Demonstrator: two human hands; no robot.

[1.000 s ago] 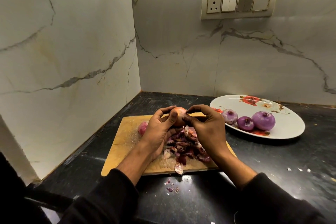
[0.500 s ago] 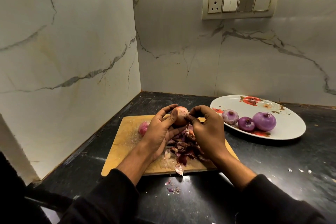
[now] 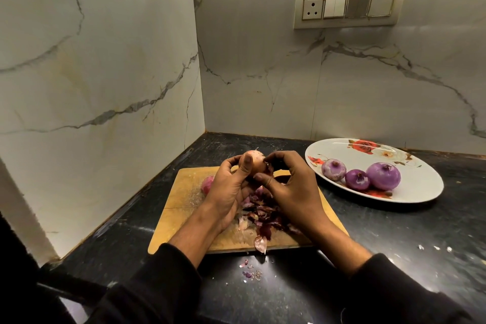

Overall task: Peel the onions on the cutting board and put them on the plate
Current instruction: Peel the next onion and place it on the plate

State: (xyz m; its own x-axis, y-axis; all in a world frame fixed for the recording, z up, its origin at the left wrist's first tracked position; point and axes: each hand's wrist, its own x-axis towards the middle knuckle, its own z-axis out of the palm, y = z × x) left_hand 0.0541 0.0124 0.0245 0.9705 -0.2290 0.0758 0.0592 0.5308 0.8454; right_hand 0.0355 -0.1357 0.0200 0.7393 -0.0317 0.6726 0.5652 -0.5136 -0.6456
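My left hand (image 3: 231, 187) gripping unpeeled onion (image 3: 254, 163) above cutting board (image 3: 184, 192); right hand (image 3: 286, 184) pinching its skin.

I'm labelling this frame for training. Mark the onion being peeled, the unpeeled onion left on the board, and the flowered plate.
Pale, papery-skinned onion in both hands (image 3: 254, 163), head view, its upper skin.
Pink unpeeled onion on the wooden board (image 3: 207, 183), head view, its visible side.
White oval flowered plate (image 3: 418, 193), head view, bare rim.
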